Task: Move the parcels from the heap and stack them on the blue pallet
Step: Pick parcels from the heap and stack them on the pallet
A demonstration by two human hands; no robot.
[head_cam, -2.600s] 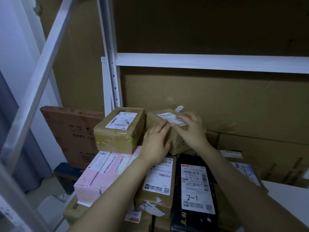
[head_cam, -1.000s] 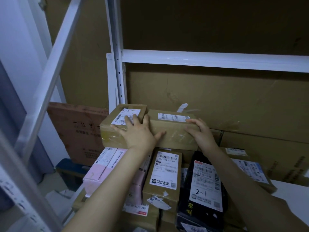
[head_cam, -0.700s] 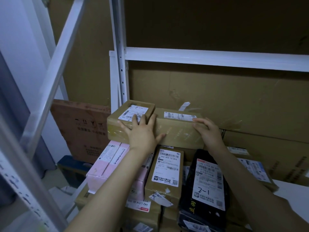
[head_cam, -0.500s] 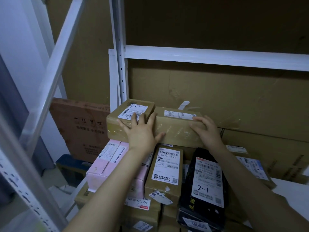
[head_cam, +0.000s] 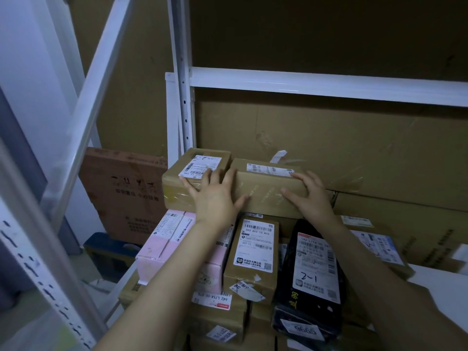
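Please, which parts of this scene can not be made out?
Head view.
Blue object, perhaps the pallet: partly hidden behind the pink parcels.
Lower parcels: cut off by the bottom edge.
Label on the right brown parcel: print too small.
That parcel's right end: covered by the right hand.

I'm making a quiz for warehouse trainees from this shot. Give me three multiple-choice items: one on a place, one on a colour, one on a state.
1. Where lies the black parcel with the white 2-1 label? A topmost; B a layer below the long brown cardboard parcel; C in a hand.
2. What colour are the boxes below the shorter brown cardboard parcel? A green; B red; C pink.
3. How is the left hand? A flat, fingers spread; B a fist; C pinching a label.
Answers: 1 B, its top end sits beneath the long parcel's front edge; 2 C, the boxes there are pale pink; 3 A, it presses across both top parcels' seam.
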